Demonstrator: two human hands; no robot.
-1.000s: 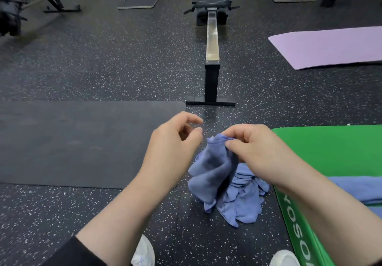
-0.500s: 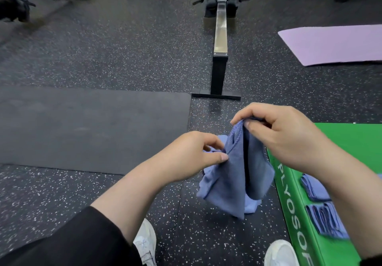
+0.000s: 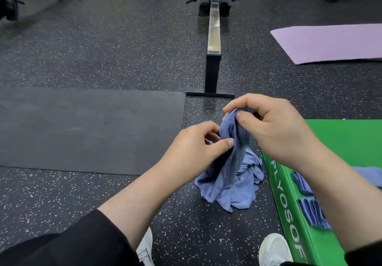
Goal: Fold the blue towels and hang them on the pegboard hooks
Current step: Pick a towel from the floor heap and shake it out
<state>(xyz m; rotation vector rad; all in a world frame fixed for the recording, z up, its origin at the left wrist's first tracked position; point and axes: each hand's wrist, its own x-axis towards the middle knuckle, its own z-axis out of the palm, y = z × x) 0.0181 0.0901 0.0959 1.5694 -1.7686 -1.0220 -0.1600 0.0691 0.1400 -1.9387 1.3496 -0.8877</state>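
Seen from above, a person stands on a speckled gym floor. At centre frame the right hand pinches the top edge of a blue towel between thumb and forefinger. Just lower left, the left hand pinches the same hem. The towel's bottom trails on the floor beside a green plyo box at right. This looks like the opening-out step; next, the hands likely need to separate along the hem to find the corners.
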